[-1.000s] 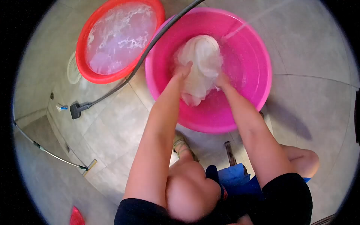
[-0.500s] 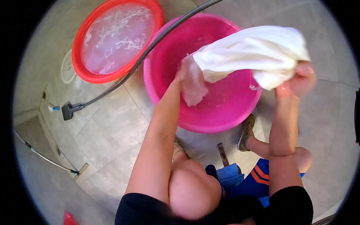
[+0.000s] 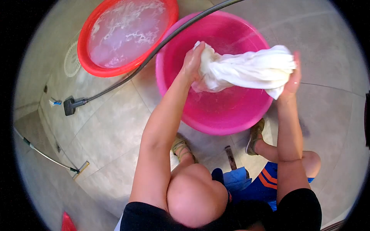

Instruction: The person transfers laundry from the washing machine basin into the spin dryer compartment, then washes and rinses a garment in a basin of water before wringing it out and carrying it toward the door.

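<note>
A wet white cloth point(image 3: 248, 70) is stretched in bunched folds between my hands above a large pink basin point(image 3: 219, 126). My left hand point(image 3: 192, 65) is closed on the cloth's left end, over the basin's left side. My right hand point(image 3: 291, 84) grips the other end, just past the basin's right rim. Part of each hand's fingers is hidden behind the fabric. Inside the basin there is some water, partly covered by the cloth.
A red basin point(image 3: 83, 59) of sudsy water stands at the upper left. A dark hose point(image 3: 154, 53) or pole crosses between the basins, ending in a flat black head point(image 3: 69, 106). A squeegee point(image 3: 81, 169) lies lower left; a white round grate point(image 3: 72, 59) is near the red basin.
The cloth, spread and billowing before, is now gathered into a tighter bundle. My left hand has risen with its end; my right hand has moved slightly left. The view has shifted a little.
</note>
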{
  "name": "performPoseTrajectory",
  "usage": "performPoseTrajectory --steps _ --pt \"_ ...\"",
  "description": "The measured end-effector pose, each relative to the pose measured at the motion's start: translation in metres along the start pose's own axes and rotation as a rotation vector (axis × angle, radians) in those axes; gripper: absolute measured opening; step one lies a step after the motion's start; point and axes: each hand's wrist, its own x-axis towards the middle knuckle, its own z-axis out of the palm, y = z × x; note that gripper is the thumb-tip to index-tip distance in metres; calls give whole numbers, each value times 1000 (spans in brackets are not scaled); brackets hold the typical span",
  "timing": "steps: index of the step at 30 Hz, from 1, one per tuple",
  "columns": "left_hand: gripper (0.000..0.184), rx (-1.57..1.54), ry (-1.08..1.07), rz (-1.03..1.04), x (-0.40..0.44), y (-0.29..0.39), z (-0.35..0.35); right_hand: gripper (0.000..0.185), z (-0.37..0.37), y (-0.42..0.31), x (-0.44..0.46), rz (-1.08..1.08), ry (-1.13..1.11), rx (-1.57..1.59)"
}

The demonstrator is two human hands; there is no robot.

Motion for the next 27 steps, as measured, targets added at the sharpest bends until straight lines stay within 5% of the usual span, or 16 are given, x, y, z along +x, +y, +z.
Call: performPoseTrajectory --steps 2,5,7,10,12,14,18,22,24,27 --pt "41 161 -23 79 -5 10 4 42 -39 23 16 141 120 -87" --pt "40 469 -51 159 -18 32 25 32 -120 56 32 284 119 -684" --pt "41 1116 145 386 -16 39 33 55 -159 81 34 150 7 -1513" --pt "53 1742 401 431 -11 35 39 87 -122 91 33 476 -185 -2120" --pt "62 1976 439 515 6 9 21 108 -102 117 40 247 -201 -2324" --pt "71 2190 408 628 17 -20 -2 111 -101 159 53 87 -211 -2277" --pt "69 2299 137 243 30 -67 -45 109 -129 231 62 37 -247 -2080" --pt "67 2311 -75 -137 31 -67 -54 87 -97 194 55 -18 -540 -2265" --pt "64 2129 -13 -40 45 -81 -74 77 -94 184 58 78 -458 -2259" --pt "57 2291 -121 -39 69 -67 -75 72 -136 237 66 145 -166 -2084"
